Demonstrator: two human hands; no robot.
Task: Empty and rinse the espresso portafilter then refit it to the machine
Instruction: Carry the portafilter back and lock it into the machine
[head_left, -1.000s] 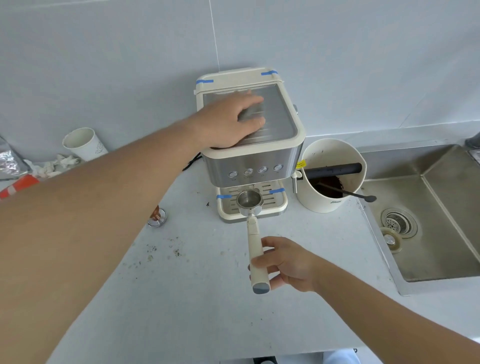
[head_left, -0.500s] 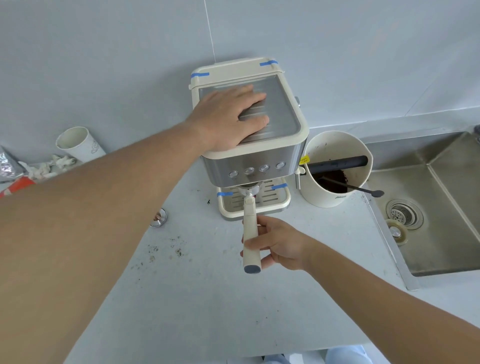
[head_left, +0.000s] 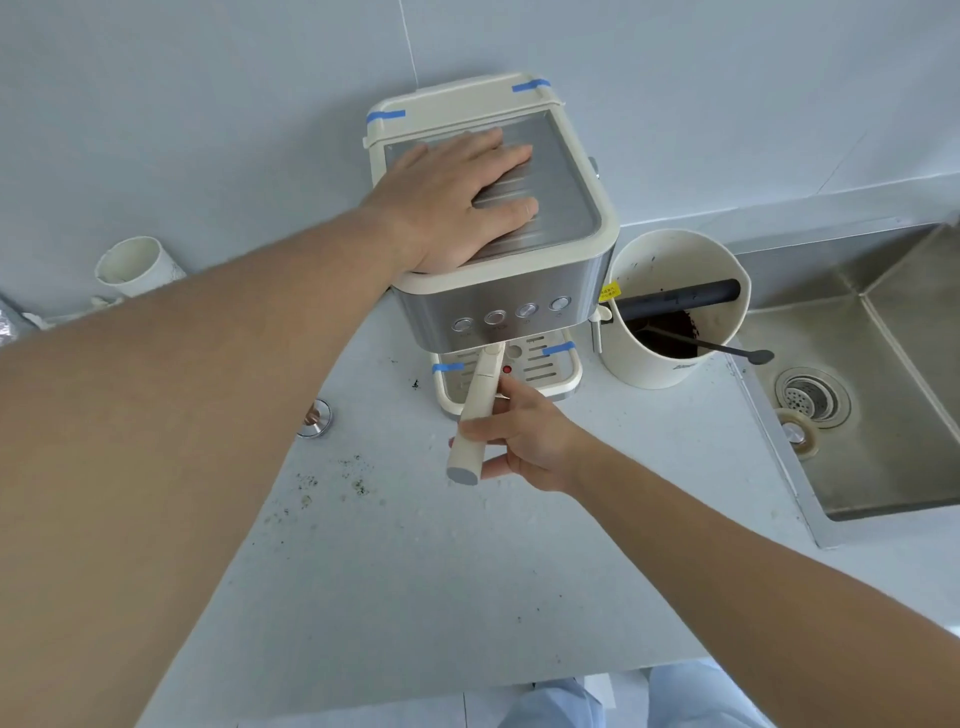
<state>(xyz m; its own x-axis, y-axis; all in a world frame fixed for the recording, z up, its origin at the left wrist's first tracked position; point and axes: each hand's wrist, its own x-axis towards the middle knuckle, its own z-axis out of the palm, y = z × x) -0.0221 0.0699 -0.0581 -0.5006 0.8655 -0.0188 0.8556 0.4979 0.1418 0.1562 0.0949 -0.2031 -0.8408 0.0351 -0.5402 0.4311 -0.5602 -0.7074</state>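
The pale counter (head_left: 415, 571) carries an espresso machine (head_left: 498, 312), grounds bin (head_left: 670, 358), paper cup (head_left: 137, 267).

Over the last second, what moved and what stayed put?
The portafilter went from basket visible in front of the drip tray to head tucked up under the espresso machine, handle now angled toward the person's left. The right hand keeps its grip on the handle; the left hand stays flat on the machine top. Knock box unmoved.

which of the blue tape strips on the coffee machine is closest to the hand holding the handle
The strip at the drip tray's front left corner, just left of the portafilter handle gripped by the right hand. The drip tray's right strip sits farther back; two others are on top.
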